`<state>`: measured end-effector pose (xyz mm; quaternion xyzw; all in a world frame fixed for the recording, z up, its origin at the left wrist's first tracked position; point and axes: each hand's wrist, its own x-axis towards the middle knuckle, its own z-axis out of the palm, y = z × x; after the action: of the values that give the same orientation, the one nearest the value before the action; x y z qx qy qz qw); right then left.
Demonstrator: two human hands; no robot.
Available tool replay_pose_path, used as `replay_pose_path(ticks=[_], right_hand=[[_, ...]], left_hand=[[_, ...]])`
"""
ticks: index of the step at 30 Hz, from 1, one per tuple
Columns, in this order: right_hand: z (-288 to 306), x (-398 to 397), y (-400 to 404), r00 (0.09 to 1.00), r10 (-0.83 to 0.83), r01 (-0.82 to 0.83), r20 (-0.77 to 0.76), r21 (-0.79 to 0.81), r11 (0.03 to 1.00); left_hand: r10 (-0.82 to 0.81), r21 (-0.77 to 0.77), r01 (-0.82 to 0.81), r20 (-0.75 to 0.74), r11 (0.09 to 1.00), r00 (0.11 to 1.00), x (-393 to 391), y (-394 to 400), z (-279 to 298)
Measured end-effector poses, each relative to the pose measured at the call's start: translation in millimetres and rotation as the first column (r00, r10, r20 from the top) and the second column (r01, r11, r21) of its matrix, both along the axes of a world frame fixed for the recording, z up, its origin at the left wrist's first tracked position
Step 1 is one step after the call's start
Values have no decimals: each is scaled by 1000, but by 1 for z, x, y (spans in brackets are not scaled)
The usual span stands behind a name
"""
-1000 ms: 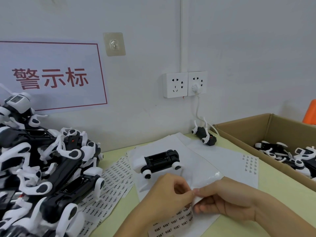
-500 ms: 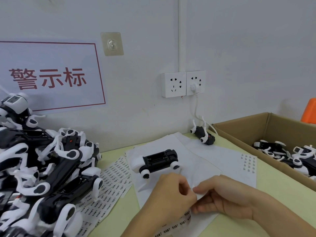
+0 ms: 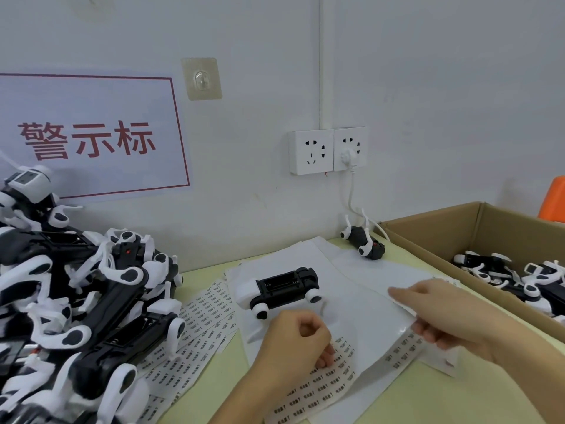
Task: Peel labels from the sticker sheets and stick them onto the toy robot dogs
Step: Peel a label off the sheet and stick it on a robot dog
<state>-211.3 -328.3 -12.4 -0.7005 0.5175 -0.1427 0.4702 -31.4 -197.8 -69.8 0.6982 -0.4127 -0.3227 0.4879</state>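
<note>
A black-and-white toy robot dog [image 3: 281, 289] lies belly up on white paper in the middle of the table. Just in front of it, my left hand [image 3: 298, 344] has curled fingers that pin and pinch the sticker sheet [image 3: 324, 384], whose rows of small printed labels show below the hand. My right hand [image 3: 443, 316] grips the edge of a white cover sheet [image 3: 367, 325], lifted off the labels and drawn to the right. More label sheets [image 3: 201, 325] lie spread out to the left.
A tall pile of toy dogs [image 3: 76, 301] fills the left side. A cardboard box [image 3: 434, 234] with several dogs stands at the right. Another dog [image 3: 363, 240] lies by the wall under the sockets [image 3: 327, 151], near a white cable.
My hands were pinching the sheet corner together; now my right hand has pulled the cover sheet away to the right, uncovering rows of labels. My left hand stays on the sticker sheet.
</note>
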Motion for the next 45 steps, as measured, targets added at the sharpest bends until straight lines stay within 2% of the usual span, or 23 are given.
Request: replay_pose_path(ticks=[2, 4, 5, 7, 9, 10, 11, 12, 13, 15, 17, 20, 23, 26, 31, 35, 37, 40, 45], right_hand=[[-3, 4, 2, 993, -119, 122, 27, -223, 967], [-8, 13, 13, 985, -171, 157, 10, -449, 880], [-13, 16, 19, 975, -213, 135, -61, -598, 790], [-17, 22, 32, 924, -329, 17, -196, -837, 546], [-14, 25, 40, 930, -335, -6, -149, -920, 393], [-14, 25, 42, 954, -287, 25, -91, -926, 377], [-14, 26, 44, 974, -220, 42, -52, -913, 406], [-15, 28, 47, 991, -133, 48, -20, -869, 493], [-17, 31, 50, 999, -22, 41, 36, -782, 622], [-23, 40, 61, 971, 188, -88, 146, -515, 853], [-30, 49, 70, 948, 272, -217, 163, -292, 932], [-36, 54, 72, 944, 258, -235, 205, -132, 963], [-32, 51, 70, 949, 203, -185, 242, -97, 978], [-26, 53, 74, 922, 193, -216, 336, 32, 976], [-18, 53, 82, 797, 270, -412, 541, 159, 897], [-16, 51, 81, 732, 246, -458, 635, 192, 868], [-18, 51, 80, 730, 228, -437, 644, 183, 881], [-26, 52, 72, 756, 114, -308, 645, 196, 931], [-31, 51, 59, 808, 13, -147, 589, 180, 973]], left_hand=[[53, -31, -54, -47, 998, 998, -1, -1, -1], [93, -51, -97, -67, 994, 993, -1, -3, -2], [110, -61, -114, -72, 992, 991, -2, -3, -3], [143, -87, -150, -81, 985, 986, -2, -2, -3], [173, -107, -183, -96, 977, 980, -2, -2, -2], [183, -113, -195, -107, 974, 977, -2, -1, -2], [190, -119, -203, -114, 972, 975, -3, -1, -2], [194, -123, -208, -116, 970, 974, -3, -1, -2], [198, -128, -212, -115, 969, 973, -4, 0, -2], [202, -140, -215, -104, 966, 974, -5, 1, -3], [195, -156, -204, -75, 966, 978, -6, 2, -3], [195, -173, -196, -23, 965, 981, -7, 2, -2], [209, -191, -213, -41, 958, 977, -7, 3, -2], [222, -199, -223, -24, 954, 975, -8, 5, -2], [250, -241, -218, 110, 946, 962, -11, 5, -2], [254, -290, -197, 177, 937, 951, -12, 5, -4], [239, -310, -176, 176, 934, 955, -13, 6, -3], [207, -330, -148, 150, 932, 967, -15, 6, -2], [154, -301, -153, -20, 941, 988, -14, 6, -1]])
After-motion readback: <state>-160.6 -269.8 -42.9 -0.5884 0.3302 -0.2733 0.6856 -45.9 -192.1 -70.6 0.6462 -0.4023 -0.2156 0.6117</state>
